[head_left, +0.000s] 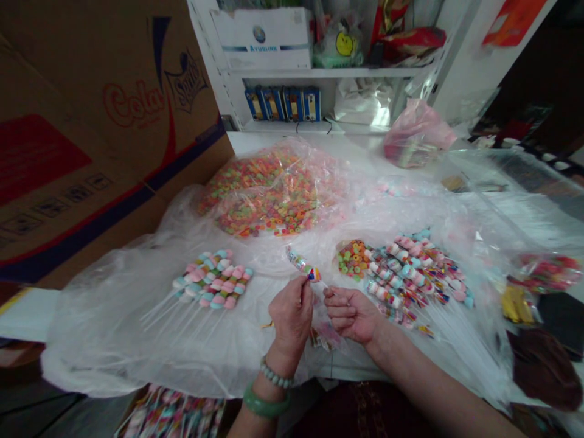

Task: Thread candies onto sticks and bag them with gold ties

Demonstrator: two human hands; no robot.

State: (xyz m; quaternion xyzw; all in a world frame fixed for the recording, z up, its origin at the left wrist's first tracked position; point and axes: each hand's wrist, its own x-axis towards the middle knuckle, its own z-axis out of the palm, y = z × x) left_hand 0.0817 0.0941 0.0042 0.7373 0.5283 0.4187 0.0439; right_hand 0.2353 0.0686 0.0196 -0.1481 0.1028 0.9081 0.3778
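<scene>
A candy skewer (298, 263) in a printed clear wrapper points up and away from me in the middle of the table. My left hand (292, 310), wearing a green bangle and a bead bracelet, is closed with thumb and fingers pinching the lower end of the wrapper. Just to its right, my right hand (349, 313) is closed around the skewer's thin white stick, below the wrapper. Unwrapped marshmallow skewers (225, 280) lie in rows at the left. Wrapped skewers (410, 274) are piled at the right, their white sticks toward me.
A large clear bag of ring-shaped gummies (274, 188) lies behind my hands, with a smaller heap of rings (353, 258) near the wrapped pile. A tall cardboard box (91, 140) stands at the left. Plastic sheeting (109, 340) covers the table. Below its edge sits a box of skewers (176, 413).
</scene>
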